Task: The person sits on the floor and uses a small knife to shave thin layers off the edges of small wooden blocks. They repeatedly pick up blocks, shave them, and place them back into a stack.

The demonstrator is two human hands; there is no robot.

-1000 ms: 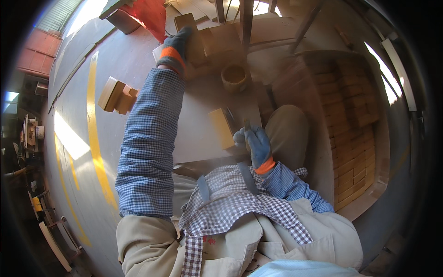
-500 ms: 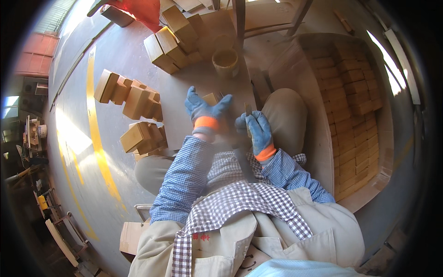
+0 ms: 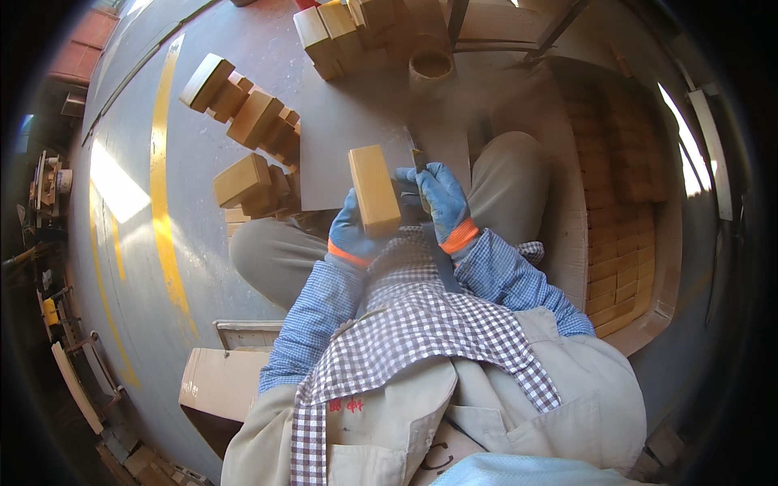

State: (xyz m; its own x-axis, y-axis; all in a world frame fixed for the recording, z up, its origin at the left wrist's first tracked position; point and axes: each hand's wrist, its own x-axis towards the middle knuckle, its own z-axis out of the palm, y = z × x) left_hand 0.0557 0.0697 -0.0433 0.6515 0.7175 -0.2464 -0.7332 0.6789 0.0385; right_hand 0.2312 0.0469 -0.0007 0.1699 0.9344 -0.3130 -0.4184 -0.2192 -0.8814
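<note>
A grey floor with a yellow stripe spread around the grey board. Wooden blocks lay beside that board. Over its near edge, the left hand gripped a yellow block; just beside it, the right hand closed around a thin tool.

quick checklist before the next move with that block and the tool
1. Left hand has the tan block in a firm grip: ok, gloved fingers wrap its lower end.
2. Right hand holds the thin tool: ok.
3. Tool tip touching the block: cannot tell, hidden by the glove.
4. Grey board bare in front of the hands: ok.
5. Loose blocks off the board: ok, piled on its left.
6. Round cup out of the way: ok, at the board's far edge.
</note>
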